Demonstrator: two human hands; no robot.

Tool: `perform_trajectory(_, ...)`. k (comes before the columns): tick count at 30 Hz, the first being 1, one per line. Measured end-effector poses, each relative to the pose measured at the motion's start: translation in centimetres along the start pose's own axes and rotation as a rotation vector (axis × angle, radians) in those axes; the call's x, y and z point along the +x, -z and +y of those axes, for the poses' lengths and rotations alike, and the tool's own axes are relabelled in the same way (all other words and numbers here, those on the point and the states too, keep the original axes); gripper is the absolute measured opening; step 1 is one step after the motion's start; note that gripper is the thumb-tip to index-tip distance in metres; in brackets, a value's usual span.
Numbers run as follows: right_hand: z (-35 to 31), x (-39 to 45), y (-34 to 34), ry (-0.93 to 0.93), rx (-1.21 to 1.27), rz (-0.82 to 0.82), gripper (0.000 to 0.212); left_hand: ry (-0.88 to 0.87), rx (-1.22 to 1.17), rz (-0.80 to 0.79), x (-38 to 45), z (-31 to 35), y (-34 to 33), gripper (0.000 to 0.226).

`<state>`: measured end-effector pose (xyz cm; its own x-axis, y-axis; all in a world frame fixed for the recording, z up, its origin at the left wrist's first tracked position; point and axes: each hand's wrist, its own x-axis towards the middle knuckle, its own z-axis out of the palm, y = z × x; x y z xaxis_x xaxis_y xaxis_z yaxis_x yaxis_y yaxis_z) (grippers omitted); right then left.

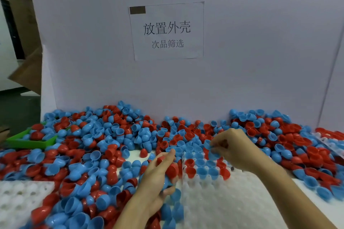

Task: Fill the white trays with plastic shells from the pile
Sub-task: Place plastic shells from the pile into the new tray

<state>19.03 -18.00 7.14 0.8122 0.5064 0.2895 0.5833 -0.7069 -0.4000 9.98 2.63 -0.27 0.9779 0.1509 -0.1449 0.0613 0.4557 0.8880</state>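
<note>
A big pile of red and blue plastic shells (104, 141) covers the table from left to right. A white tray (219, 204) with rows of holes lies in front of me; its far rows hold red and blue shells (206, 168). My left hand (158, 178) rests at the tray's left edge, closed around several red and blue shells. My right hand (232, 147) hovers over the tray's far end, pinching a blue shell (213, 152) with its fingertips.
A second white tray (16, 197) lies at the lower left, partly under shells. A green bin (24, 142) with shells sits at the far left. A white board with a paper sign (166, 30) walls off the back. Another filled tray (331, 141) is at the right edge.
</note>
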Motion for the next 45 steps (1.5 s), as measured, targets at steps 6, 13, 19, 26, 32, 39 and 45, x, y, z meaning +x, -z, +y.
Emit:
perform_trajectory(6, 5.0, -0.4, 0.8, -0.177, -0.257, -0.124, 0.013, 0.007, -0.052, 0.041, 0.0, 0.2, 0.2, 0.047)
perform_trajectory(13, 6.2, -1.0, -2.4, -0.258, -0.393, -0.238, 0.017, 0.058, -0.212, -0.019, -0.2, 0.4, 0.3, 0.046)
perform_trajectory(19, 6.6, -0.6, -1.9, -0.25, -0.419, -0.286, 0.024, 0.056, -0.284, -0.019, 0.0, 0.3, 0.5, 0.032)
perform_trajectory(26, 0.6, -0.9, -1.3, -0.038, -0.109, -0.082, 0.01, 0.029, -0.201, 0.025, 0.2, 0.1, 0.0, 0.039)
perform_trajectory(32, -7.1, -2.9, -4.5, 0.232, 0.279, -0.142, 0.011, 0.014, -0.147, 0.095, 0.3, -0.1, 0.1, 0.054)
perform_trajectory(39, -6.7, -1.7, -6.4, 0.198, -0.001, 0.107, 0.02, -0.072, -0.114, 0.129, 0.5, -0.4, 0.0, 0.029)
perform_trajectory(45, -6.5, -0.5, -6.3, 0.073, 0.078, 0.176, 0.028, -0.143, 0.106, 0.128, 0.8, -0.7, 0.0, 0.018)
